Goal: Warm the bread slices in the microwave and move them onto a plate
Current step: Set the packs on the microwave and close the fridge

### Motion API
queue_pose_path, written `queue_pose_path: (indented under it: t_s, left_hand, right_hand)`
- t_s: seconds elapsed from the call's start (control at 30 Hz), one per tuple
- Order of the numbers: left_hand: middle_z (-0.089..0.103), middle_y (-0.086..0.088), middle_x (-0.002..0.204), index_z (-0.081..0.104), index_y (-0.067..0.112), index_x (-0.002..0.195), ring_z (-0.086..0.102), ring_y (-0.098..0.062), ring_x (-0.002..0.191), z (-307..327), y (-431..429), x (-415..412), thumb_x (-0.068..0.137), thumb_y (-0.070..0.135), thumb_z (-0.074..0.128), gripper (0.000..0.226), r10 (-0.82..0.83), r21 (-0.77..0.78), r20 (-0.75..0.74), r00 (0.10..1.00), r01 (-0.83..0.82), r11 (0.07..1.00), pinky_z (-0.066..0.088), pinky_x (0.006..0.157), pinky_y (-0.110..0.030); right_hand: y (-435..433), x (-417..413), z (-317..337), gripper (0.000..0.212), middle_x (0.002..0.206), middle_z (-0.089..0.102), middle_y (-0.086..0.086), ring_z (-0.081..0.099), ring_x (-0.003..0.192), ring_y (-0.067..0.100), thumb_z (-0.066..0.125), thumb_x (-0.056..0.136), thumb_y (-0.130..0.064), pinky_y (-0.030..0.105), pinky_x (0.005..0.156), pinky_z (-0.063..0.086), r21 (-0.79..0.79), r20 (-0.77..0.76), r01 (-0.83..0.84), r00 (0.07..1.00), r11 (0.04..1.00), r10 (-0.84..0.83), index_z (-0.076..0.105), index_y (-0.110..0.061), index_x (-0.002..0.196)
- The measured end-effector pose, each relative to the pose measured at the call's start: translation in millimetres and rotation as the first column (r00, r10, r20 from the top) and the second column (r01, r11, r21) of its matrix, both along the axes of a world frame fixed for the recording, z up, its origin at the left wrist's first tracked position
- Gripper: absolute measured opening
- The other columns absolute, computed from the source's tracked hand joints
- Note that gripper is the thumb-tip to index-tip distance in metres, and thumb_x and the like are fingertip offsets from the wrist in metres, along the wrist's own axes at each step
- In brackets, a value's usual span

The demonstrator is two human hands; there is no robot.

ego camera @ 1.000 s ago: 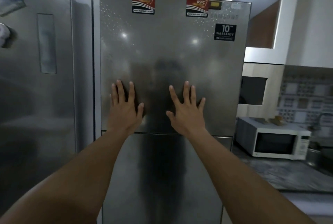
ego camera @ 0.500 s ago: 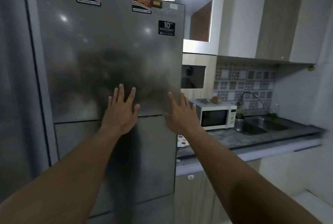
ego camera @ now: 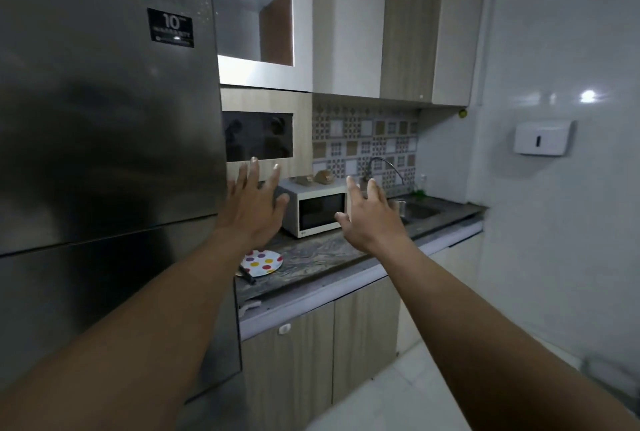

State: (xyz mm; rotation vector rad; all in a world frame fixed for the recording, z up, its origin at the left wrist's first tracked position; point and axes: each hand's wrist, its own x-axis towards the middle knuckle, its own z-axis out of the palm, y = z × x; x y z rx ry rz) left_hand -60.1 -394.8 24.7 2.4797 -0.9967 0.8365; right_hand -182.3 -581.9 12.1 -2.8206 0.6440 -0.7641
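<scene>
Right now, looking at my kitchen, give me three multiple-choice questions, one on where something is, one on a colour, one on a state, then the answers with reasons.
1. Where does the plate sit?
A. On top of the microwave
B. On the counter in front of the microwave, near the fridge
C. In the sink

2. What colour is the microwave body?
A. White
B. Red
C. Black

3. What state is the microwave door in?
A. Wide open
B. Removed
C. Closed

Answers:
1. B: the dotted plate lies on the counter beside the fridge, closer to the camera than the microwave.
2. A: its casing is white around a dark window.
3. C: the door sits flush with the front, and the left hand and right hand are both open and empty.
</scene>
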Motion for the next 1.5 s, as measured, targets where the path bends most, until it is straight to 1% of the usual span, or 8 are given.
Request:
queue_pose_path:
  t_s: [0.07,0.2,0.37,0.77,0.97,1.17,1.33,1.5]
  left_hand:
    - [0.002,-0.017,0.163,0.013,0.027,0.157,-0.002,-0.035,0.151,-3,-28,-1,0.102,0.049,0.028,0.061,-0.006,0.017,-0.006,1.000,0.006,1.000,0.006,0.121,-0.052]
    - [-0.003,-0.018,0.163,0.009,0.028,0.156,-0.007,-0.034,0.151,-8,-93,-6,0.102,0.050,0.025,0.061,-0.038,0.055,-0.038,0.999,0.040,0.998,0.001,0.121,-0.052]
    - [-0.001,-0.020,0.163,0.009,0.028,0.157,-0.007,-0.036,0.150,-7,-184,-2,0.101,0.050,0.026,0.062,-0.043,0.059,-0.035,0.998,0.045,0.997,0.003,0.120,-0.055]
    - [0.001,-0.020,0.163,0.009,0.025,0.157,-0.005,-0.037,0.150,-28,-372,39,0.101,0.050,0.027,0.063,-0.024,0.108,-0.057,0.998,0.030,0.994,0.005,0.119,-0.058]
    - [0.001,-0.017,0.163,0.007,0.027,0.157,-0.006,-0.036,0.150,-37,-442,93,0.101,0.051,0.024,0.063,0.014,0.120,-0.055,0.998,-0.008,0.993,0.005,0.119,-0.059]
    - [-0.001,-0.016,0.164,0.003,0.029,0.157,-0.008,-0.036,0.150,-54,-522,174,0.101,0.053,0.023,0.064,0.067,0.118,-0.082,0.994,-0.057,0.991,0.003,0.119,-0.058]
    - [-0.003,-0.017,0.163,0.004,0.028,0.157,-0.009,-0.037,0.150,-58,-583,239,0.101,0.054,0.023,0.064,0.104,0.113,-0.117,0.988,-0.091,0.989,0.001,0.119,-0.058]
    - [-0.003,-0.014,0.164,0.005,0.029,0.156,-0.009,-0.036,0.150,-62,-631,294,0.101,0.053,0.024,0.064,0.150,0.137,-0.117,0.982,-0.134,0.981,0.001,0.119,-0.059]
  right_hand:
    - [-25,-6,-1,0.074,0.165,-0.002,0.018,-0.001,0.152,0.034,0.041,0.101,-0.047,0.063,0.118,0.009,0.008,-0.019,0.025,1.000,1.000,-0.025,-0.001,-0.028,0.159]
    - [-88,-16,-3,0.073,0.165,0.000,0.018,0.001,0.152,0.035,0.042,0.101,-0.046,0.063,0.118,0.009,0.033,-0.051,0.059,0.997,0.998,-0.058,0.001,-0.027,0.159]
    - [-181,-16,2,0.074,0.165,0.002,0.018,0.001,0.152,0.035,0.043,0.101,-0.047,0.063,0.118,0.011,0.001,-0.054,0.086,0.995,0.996,-0.086,0.001,-0.028,0.159]
    - [-363,18,-27,0.074,0.165,0.003,0.018,0.003,0.152,0.036,0.045,0.100,-0.047,0.063,0.117,0.011,0.069,-0.135,0.071,0.989,0.995,-0.061,0.004,-0.027,0.158]
    - [-437,73,-36,0.073,0.164,0.004,0.017,0.003,0.152,0.036,0.045,0.100,-0.048,0.065,0.117,0.012,0.063,-0.142,0.042,0.989,0.997,-0.033,0.005,-0.028,0.158]
    - [-517,160,-40,0.074,0.165,0.001,0.017,0.000,0.152,0.037,0.044,0.101,-0.048,0.066,0.117,0.010,0.055,-0.174,-0.015,0.985,0.998,0.024,0.003,-0.026,0.159]
    - [-582,236,-37,0.074,0.163,0.007,0.018,0.008,0.151,0.038,0.045,0.100,-0.048,0.066,0.116,0.015,0.005,-0.130,-0.063,0.989,0.998,0.063,0.006,-0.025,0.159]
    - [-637,303,-49,0.075,0.164,0.006,0.017,0.007,0.151,0.038,0.045,0.100,-0.049,0.063,0.117,0.018,0.027,-0.148,-0.083,0.985,0.996,0.086,0.005,-0.025,0.159]
